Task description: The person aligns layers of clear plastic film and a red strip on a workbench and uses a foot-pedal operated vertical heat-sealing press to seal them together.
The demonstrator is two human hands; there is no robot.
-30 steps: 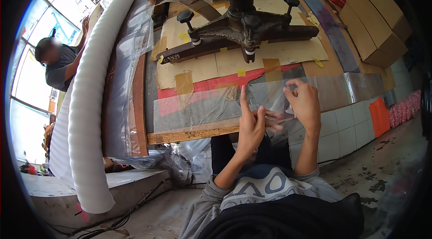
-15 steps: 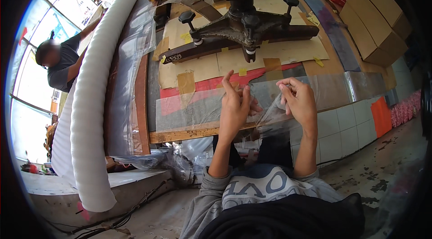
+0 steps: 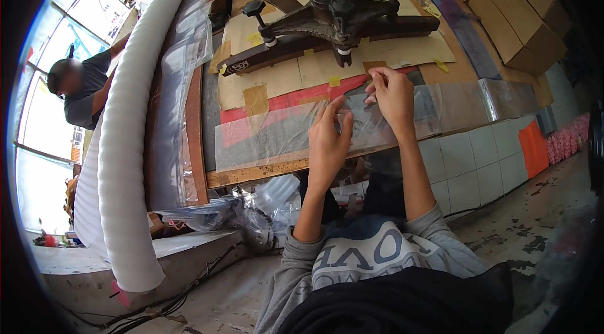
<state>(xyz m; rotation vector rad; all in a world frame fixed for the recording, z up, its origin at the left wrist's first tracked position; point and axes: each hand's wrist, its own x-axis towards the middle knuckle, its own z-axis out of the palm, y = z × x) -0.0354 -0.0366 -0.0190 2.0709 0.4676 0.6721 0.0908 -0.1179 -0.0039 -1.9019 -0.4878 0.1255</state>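
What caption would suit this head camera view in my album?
Bare left hand and right hand over a clear plastic strip, before a dark metal machine head with black knobs.

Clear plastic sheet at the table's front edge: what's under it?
Red material and grey surface show through the sheet; what lies behind the left hand is hidden.

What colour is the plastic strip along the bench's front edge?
The plastic strip is clear, seen best in the head view.
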